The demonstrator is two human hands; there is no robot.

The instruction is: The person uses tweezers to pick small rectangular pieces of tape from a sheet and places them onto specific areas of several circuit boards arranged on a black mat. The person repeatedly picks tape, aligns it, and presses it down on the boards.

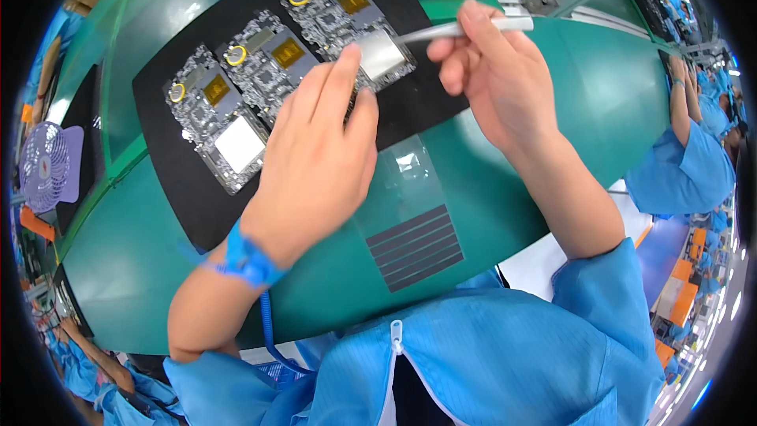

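Note:
Three circuit boards lie in a slanted row on a black mat (pixel 169 181). My left hand (pixel 315 142) rests over the middle board (pixel 272 51), fingers stretched out, its fingertips at the near left edge of a silver metal plate (pixel 381 55) on the right board (pixel 335 4). My right hand (pixel 505 63) is closed on slim silver tweezers (pixel 441 32), whose tip points at the plate's far right edge; whether it touches cannot be made out. The left board (pixel 193 106) carries a white square (pixel 240 144). Part of the middle board is hidden under my left hand.
A clear sheet with dark strips (pixel 415 248) lies on the green table (pixel 505 197) in front of me. A blue wrist strap (pixel 248 260) with a coiled cord (pixel 270 323) is on my left wrist. A purple fan (pixel 49 166) stands left; co-workers sit at both sides.

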